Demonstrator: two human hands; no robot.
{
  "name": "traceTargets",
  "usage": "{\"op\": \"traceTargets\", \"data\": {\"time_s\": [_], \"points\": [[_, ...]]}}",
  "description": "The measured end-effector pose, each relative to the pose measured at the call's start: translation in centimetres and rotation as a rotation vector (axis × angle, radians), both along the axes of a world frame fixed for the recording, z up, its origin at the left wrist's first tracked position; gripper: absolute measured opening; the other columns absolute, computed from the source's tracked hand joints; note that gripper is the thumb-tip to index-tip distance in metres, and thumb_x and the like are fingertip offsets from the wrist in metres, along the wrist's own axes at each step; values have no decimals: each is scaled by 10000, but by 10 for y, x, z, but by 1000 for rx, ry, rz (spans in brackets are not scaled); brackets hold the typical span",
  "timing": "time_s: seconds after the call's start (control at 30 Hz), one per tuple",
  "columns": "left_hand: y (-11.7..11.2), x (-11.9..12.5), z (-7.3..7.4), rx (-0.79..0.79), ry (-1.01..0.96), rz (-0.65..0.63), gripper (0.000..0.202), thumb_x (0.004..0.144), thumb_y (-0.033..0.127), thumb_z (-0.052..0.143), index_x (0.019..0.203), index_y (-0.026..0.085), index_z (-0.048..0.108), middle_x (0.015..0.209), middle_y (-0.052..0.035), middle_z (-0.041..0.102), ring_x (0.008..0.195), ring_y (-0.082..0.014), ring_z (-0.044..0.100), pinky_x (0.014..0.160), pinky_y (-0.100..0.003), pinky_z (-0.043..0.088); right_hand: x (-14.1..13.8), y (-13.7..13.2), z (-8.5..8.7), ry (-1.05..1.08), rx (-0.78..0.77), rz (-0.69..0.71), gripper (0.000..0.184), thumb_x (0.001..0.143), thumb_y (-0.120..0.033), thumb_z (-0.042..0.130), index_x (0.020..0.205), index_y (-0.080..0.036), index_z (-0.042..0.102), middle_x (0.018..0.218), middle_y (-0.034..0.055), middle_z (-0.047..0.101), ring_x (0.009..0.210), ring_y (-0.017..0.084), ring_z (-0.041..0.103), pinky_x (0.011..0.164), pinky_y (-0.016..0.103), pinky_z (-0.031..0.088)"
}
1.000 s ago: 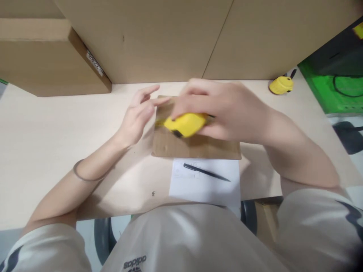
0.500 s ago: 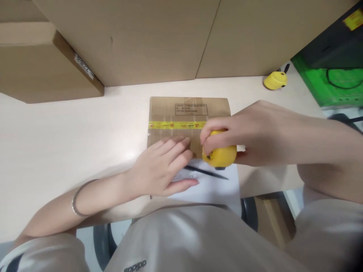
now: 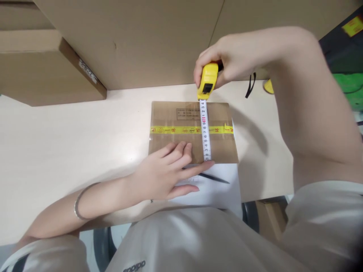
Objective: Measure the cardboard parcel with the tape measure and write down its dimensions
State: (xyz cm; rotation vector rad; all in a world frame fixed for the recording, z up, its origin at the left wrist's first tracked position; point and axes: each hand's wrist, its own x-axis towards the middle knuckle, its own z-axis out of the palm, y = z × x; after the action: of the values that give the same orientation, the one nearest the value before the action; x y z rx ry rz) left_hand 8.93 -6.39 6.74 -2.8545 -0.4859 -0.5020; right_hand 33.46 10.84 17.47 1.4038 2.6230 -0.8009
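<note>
A flat brown cardboard box (image 3: 167,115) with a yellow tape strip across it lies in front of me. My right hand (image 3: 214,62) is wrapped round a yellow tape measure (image 3: 210,75) above the box's far edge. From its mouth the white blade (image 3: 204,132) runs across the box top to the near edge. My left hand (image 3: 167,170) has its fingers spread over the near side of the box, the index fingertip at the blade's end. Under that hand, a black pen (image 3: 214,177) lies on a white sheet of paper (image 3: 224,192), partly hidden.
Tall cardboard panels (image 3: 147,45) line the back of the pale table (image 3: 70,143). A cardboard box (image 3: 36,71) stands at the back left. Behind my right arm, a yellow object (image 3: 268,86) is partly covered. Something green (image 3: 350,88) stands at the far right.
My right hand has moved from the near edge to the far edge with the tape measure, and the blade is now drawn out. My left index finger has stretched to the blade's end.
</note>
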Motion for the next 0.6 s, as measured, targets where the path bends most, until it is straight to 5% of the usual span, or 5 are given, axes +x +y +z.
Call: {"op": "traceTargets", "data": {"time_s": [0.23, 0.47, 0.6], "points": [[0, 0, 0, -11, 6, 4, 651, 996, 640, 377, 1518, 260, 455, 1222, -139, 642, 1097, -281, 604, 1012, -397, 413, 10, 16, -14, 19, -148, -99, 397, 656, 81, 710, 1007, -103, 732, 765, -124, 716, 583, -65, 567, 485, 5, 328], [0, 1, 0, -1, 0, 4, 639, 999, 640, 367, 1508, 268, 470, 1219, -147, 648, 1084, -288, 617, 997, -393, 420, 12, 15, -13, -17, -6, 91, 343, 698, -48, 732, 1033, -125, 745, 776, -138, 699, 606, -74, 551, 515, -14, 340], [2, 0, 1, 10, 16, 6, 646, 995, 648, 371, 1516, 274, 449, 1224, -150, 644, 1083, -286, 624, 992, -401, 438, 5, -12, 0, -40, 207, 165, 380, 713, -36, 736, 1042, -223, 768, 865, -135, 699, 685, -51, 550, 562, 12, 348]]}}
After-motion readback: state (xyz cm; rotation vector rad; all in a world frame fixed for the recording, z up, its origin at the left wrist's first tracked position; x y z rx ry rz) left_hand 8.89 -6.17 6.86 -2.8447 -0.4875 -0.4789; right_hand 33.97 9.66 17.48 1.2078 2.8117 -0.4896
